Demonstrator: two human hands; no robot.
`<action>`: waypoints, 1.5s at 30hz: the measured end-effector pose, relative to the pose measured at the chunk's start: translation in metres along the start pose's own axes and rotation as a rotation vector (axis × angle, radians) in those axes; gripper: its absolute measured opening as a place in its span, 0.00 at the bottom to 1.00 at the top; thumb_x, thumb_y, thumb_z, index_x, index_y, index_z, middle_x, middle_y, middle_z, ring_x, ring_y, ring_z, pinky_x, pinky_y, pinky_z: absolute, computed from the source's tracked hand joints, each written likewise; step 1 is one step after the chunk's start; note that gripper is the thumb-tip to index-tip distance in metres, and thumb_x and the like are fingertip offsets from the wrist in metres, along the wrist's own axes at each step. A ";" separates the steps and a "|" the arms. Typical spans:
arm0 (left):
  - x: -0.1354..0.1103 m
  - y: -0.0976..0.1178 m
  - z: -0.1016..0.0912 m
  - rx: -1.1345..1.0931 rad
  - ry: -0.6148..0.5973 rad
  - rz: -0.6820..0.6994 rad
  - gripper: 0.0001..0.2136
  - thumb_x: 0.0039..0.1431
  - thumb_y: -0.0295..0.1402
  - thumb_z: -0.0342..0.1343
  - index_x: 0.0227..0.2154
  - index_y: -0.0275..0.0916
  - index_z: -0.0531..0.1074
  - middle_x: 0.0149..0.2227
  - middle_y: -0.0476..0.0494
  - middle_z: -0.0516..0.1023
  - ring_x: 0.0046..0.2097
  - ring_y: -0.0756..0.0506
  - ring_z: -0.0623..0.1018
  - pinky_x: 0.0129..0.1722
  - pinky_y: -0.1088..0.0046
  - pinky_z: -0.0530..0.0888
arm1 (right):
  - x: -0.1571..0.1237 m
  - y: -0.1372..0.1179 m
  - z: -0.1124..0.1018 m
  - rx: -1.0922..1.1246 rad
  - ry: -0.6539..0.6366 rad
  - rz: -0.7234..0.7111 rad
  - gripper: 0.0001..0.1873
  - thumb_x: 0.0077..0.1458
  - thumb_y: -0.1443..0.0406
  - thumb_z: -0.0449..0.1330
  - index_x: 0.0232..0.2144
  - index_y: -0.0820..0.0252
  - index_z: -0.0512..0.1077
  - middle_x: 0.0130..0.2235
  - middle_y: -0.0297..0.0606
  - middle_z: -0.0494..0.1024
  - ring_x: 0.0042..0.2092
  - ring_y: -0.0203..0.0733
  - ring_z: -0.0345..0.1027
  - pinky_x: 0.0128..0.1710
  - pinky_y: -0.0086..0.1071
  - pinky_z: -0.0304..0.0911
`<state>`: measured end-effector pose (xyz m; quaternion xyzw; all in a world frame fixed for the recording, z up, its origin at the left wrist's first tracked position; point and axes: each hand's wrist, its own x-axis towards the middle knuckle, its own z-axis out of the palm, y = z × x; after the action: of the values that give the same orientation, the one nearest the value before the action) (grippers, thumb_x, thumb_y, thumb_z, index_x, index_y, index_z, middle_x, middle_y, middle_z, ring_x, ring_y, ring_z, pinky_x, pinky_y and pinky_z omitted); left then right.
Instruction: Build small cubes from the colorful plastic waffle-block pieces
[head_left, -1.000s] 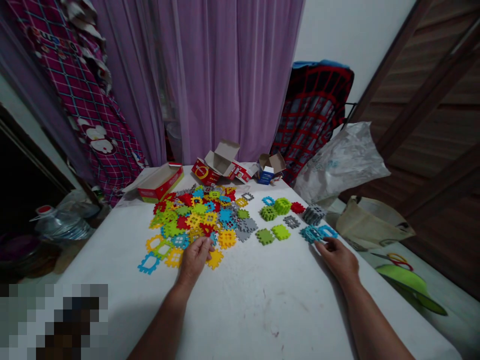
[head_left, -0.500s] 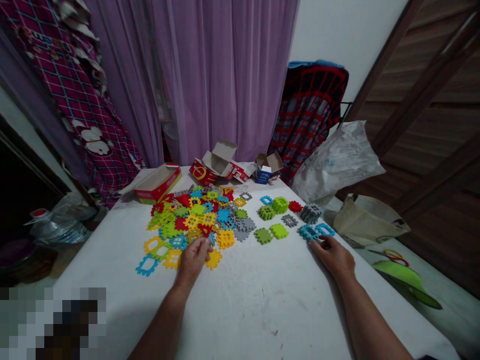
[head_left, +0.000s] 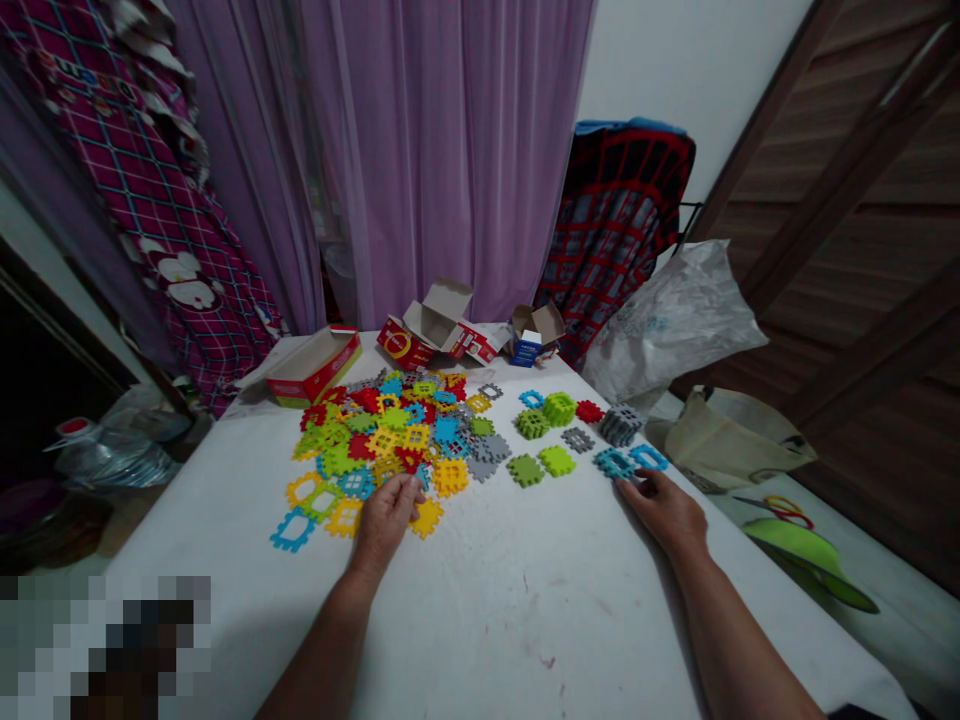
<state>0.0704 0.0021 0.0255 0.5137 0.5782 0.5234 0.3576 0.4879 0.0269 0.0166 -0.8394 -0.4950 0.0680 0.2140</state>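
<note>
At the near edge of a heap of colourful interlocking plastic tiles (head_left: 385, 442), my left hand (head_left: 386, 515) is closed, fingers curled together. Anything between its fingertips is hidden. A yellow tile (head_left: 427, 518) lies just right of those fingers, and an orange-yellow tile (head_left: 451, 477) sits beyond them. On the right, my right hand (head_left: 667, 512) rests on the table with thumb and forefinger apart and nothing visible between them. Its fingertips are close to a stack of blue tiles (head_left: 613, 463); whether they touch I cannot tell. A blue frame tile (head_left: 649, 457) lies beside that stack.
Green stacks (head_left: 532, 424), single green tiles (head_left: 526, 470), a grey tile (head_left: 577, 440), a red tile (head_left: 589, 411) and a grey stack (head_left: 621, 425) stand right of the heap. Opened boxes (head_left: 315, 372) line the white table's (head_left: 480, 610) back edge. Bags (head_left: 739, 440) are beyond its right side.
The view has shifted very slightly. Both hands and the tiles keep their places.
</note>
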 end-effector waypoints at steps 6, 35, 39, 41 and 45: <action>0.000 -0.003 0.000 0.026 -0.002 0.001 0.21 0.52 0.55 0.53 0.27 0.39 0.74 0.23 0.48 0.77 0.21 0.51 0.73 0.24 0.75 0.72 | -0.002 -0.004 -0.002 -0.033 -0.010 0.012 0.27 0.47 0.45 0.56 0.44 0.52 0.77 0.38 0.38 0.81 0.40 0.50 0.73 0.32 0.35 0.59; -0.004 0.007 -0.002 -0.128 0.341 -0.001 0.27 0.51 0.61 0.51 0.20 0.39 0.69 0.16 0.51 0.69 0.17 0.52 0.68 0.17 0.77 0.68 | -0.017 -0.045 0.020 0.290 0.263 -0.276 0.20 0.48 0.50 0.53 0.33 0.55 0.78 0.34 0.42 0.81 0.34 0.47 0.73 0.31 0.34 0.62; -0.008 0.006 -0.007 -0.100 0.399 0.027 0.25 0.55 0.59 0.49 0.21 0.39 0.69 0.17 0.51 0.69 0.17 0.52 0.69 0.17 0.77 0.68 | -0.040 -0.114 0.037 0.353 0.094 -0.604 0.19 0.53 0.53 0.51 0.32 0.57 0.78 0.34 0.40 0.81 0.33 0.41 0.73 0.34 0.31 0.63; -0.012 0.002 -0.016 -0.046 0.397 0.052 0.24 0.57 0.57 0.49 0.21 0.40 0.69 0.17 0.51 0.70 0.18 0.52 0.69 0.18 0.77 0.68 | -0.057 -0.148 0.046 0.336 -0.002 -0.759 0.18 0.57 0.57 0.50 0.33 0.57 0.78 0.33 0.39 0.80 0.33 0.39 0.72 0.33 0.29 0.61; -0.017 -0.006 -0.041 0.068 0.411 0.081 0.23 0.58 0.54 0.49 0.21 0.40 0.70 0.17 0.51 0.70 0.19 0.51 0.70 0.20 0.77 0.70 | -0.084 -0.202 0.064 0.218 -0.117 -0.954 0.16 0.59 0.62 0.51 0.34 0.55 0.79 0.34 0.38 0.79 0.35 0.38 0.71 0.34 0.28 0.59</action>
<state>0.0337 -0.0234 0.0255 0.4305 0.6353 0.6114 0.1932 0.2626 0.0574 0.0374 -0.4867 -0.8254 0.0606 0.2795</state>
